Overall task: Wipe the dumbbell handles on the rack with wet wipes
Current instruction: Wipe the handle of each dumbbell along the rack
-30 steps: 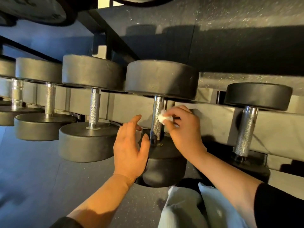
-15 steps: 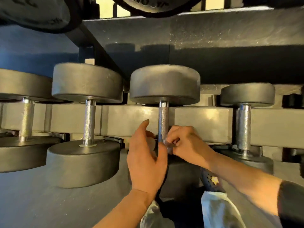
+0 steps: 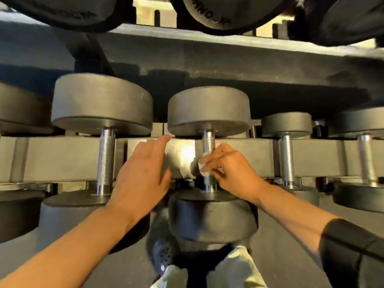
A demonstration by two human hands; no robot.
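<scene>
Head view: right hand [image 3: 232, 169] fingers pinch the wipe [image 3: 203, 170] around the middle handle [image 3: 208, 142], low on the rack [image 3: 62, 159]. Left hand [image 3: 141, 175] hovers flat, fingers straight. Best to wrap fully, twisting along the whole knurl.

You are in a gym, at its weights corner. A long grey rack [image 3: 62, 159] runs across from 9 to 3 o'clock, with a row of black round-headed dumbbells [image 3: 101, 140] set on it, their ridged steel handles [image 3: 286, 161] catching the light. At 12 o'clock, bigger black weights [image 3: 209, 13] sit on an upper shelf [image 3: 228, 44]. Dark speckled rubber flooring [image 3: 286, 256] lies at 6 o'clock.
</scene>
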